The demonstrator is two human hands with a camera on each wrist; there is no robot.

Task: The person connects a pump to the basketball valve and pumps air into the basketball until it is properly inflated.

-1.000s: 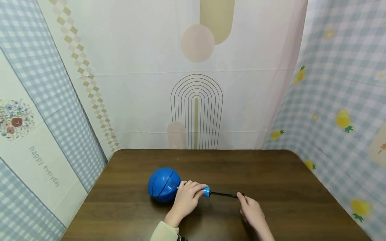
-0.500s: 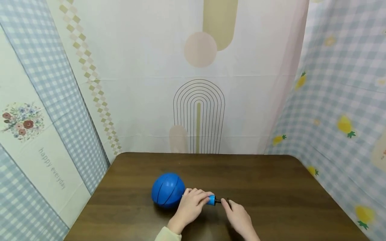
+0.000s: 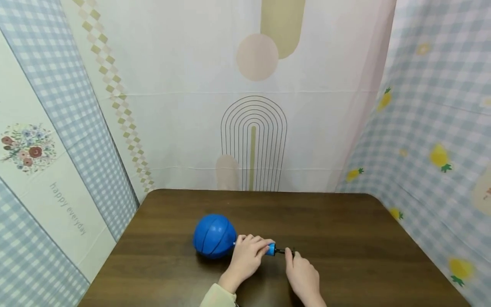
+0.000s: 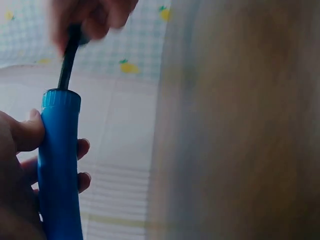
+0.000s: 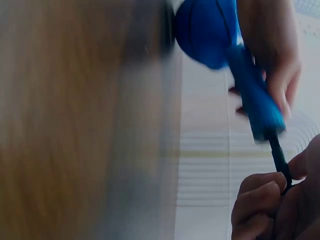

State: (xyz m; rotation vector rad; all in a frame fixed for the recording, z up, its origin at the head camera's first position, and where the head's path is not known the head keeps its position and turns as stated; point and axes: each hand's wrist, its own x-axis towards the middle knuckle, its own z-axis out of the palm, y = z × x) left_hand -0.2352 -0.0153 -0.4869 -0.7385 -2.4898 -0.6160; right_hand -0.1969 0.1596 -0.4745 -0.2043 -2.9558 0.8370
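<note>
A blue ball (image 3: 215, 236) with black seam lines sits on the table, left of both hands. My left hand (image 3: 247, 257) grips the blue barrel of a hand pump (image 4: 60, 160), thumb on one side and fingertips showing on the other. The pump lies crosswise, its thin tip end right at the ball's side. My right hand (image 3: 303, 275) holds the black handle at the pump's other end, fingers curled round it in the right wrist view. A short length of black rod (image 5: 278, 156) shows between barrel and right hand.
The dark wooden table (image 3: 172, 204) has rounded far corners. Behind it hangs a pale patterned cloth (image 3: 184, 128), with checked cloths (image 3: 414, 140) at both sides. A light sleeve (image 3: 219, 297) covers the left forearm.
My right hand has moved left toward the barrel, and the long stretch of black rod has mostly gone in. Ball and left hand keep their places relative to each other; the head view shifted slightly.
</note>
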